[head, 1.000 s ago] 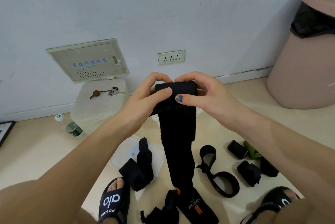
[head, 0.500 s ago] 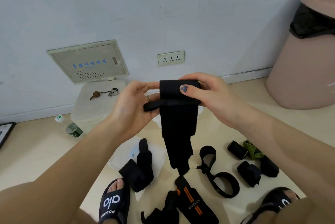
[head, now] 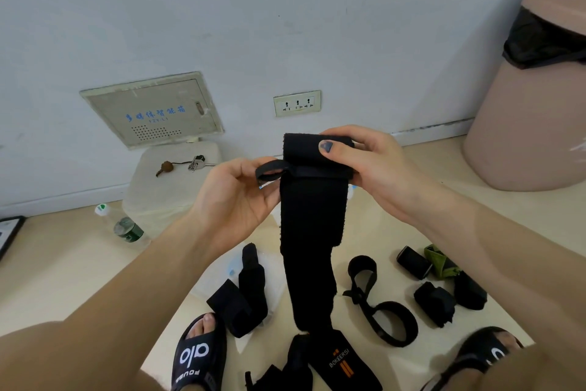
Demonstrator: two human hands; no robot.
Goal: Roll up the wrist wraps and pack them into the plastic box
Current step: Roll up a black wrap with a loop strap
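Beige floor [head: 57, 279] below a pale wall; black wrist wrap [head: 312, 216] hangs at frame centre; right hand [head: 374, 168] grips its rolled top at 1 o'clock; left hand [head: 234, 197] pinches the thumb loop [head: 269, 168] at 10 o'clock; loose straps [head: 380, 311] lie at 5 o'clock.

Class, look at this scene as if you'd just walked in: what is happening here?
A person is rolling up a long black wrist wrap. The right hand grips the rolled top; the left hand pinches its thumb loop. The rest hangs toward the floor. More wraps lie there, some already rolled, others loose. Nothing shows as packed yet.
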